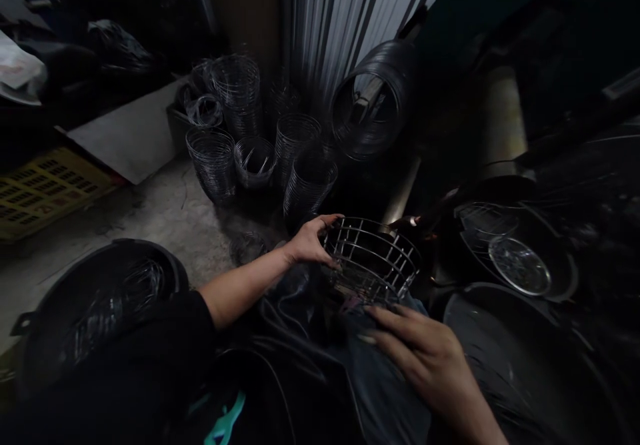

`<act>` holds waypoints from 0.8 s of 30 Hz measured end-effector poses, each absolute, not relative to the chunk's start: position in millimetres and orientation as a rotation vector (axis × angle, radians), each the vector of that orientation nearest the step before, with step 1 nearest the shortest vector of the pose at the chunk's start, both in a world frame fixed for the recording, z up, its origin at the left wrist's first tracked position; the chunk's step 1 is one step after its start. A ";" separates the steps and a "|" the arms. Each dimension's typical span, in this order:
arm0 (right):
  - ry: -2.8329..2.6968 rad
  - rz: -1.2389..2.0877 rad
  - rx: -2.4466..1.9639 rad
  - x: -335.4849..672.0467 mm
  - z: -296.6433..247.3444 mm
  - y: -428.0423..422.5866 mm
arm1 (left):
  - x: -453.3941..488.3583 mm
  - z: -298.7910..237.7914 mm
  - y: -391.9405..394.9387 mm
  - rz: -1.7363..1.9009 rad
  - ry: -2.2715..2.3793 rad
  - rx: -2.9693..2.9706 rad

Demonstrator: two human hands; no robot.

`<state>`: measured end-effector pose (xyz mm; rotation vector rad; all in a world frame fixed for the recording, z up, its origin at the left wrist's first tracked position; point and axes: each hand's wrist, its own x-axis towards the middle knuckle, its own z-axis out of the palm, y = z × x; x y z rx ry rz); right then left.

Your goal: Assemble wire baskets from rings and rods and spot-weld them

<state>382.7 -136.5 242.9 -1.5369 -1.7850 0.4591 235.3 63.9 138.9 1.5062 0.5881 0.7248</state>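
A round wire basket frame of shiny metal rods lies tilted in front of me, on dark cloth over my lap. My left hand grips its left rim, fingers curled over the top ring. My right hand rests just below the basket's near edge, fingers stretched out flat on the cloth, fingertips close to the wire and holding nothing. The scene is dim.
Several stacks of wire rings stand on the concrete floor ahead, with a large wire coil beside them. A black tub of wire sits at left, a yellow crate far left. Dark tubs and a wire guard fill the right.
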 end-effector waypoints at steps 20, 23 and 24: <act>-2.023 -0.308 -1.778 414.5 214.1 -114.0 | 258.3 169.0 42.3 0.756 0.654 1.972; -2.013 -0.355 -1.754 421.7 213.4 -108.6 | 263.8 169.8 47.6 0.763 0.670 1.955; -2.006 -0.372 -1.759 423.8 213.1 -106.9 | 265.6 169.9 49.6 0.767 0.671 1.946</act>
